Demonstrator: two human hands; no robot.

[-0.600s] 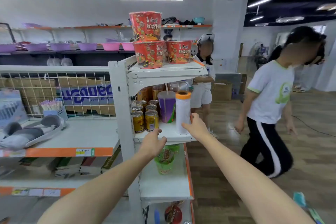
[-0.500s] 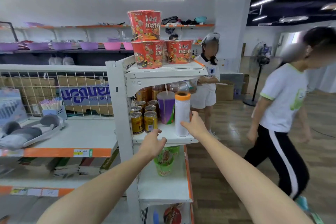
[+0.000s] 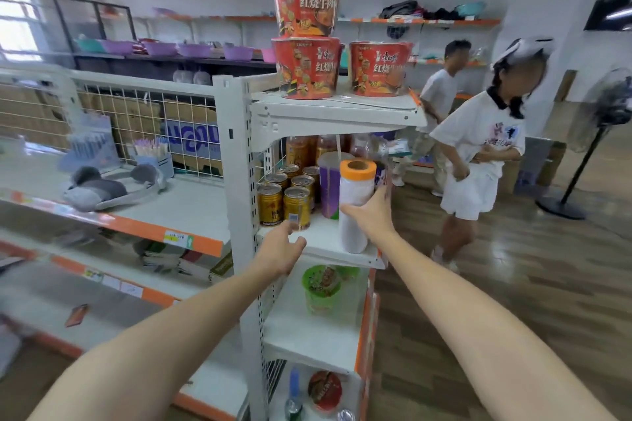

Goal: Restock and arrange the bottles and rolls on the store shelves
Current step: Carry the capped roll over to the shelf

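Standing at the shelf's [image 3: 321, 246] front edge, the roll [image 3: 355, 205] is gripped by the right hand [image 3: 371, 219] for alignment; the left hand [image 3: 282, 249] is loosely curled, empty.

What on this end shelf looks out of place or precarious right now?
The white roll, gripped by the right hand, stands at the very front corner of the middle shelf, beside drink cans and a purple cup: a non-food item among drinks. The left hand rests at the shelf edge. Nothing looks spilled or damaged.
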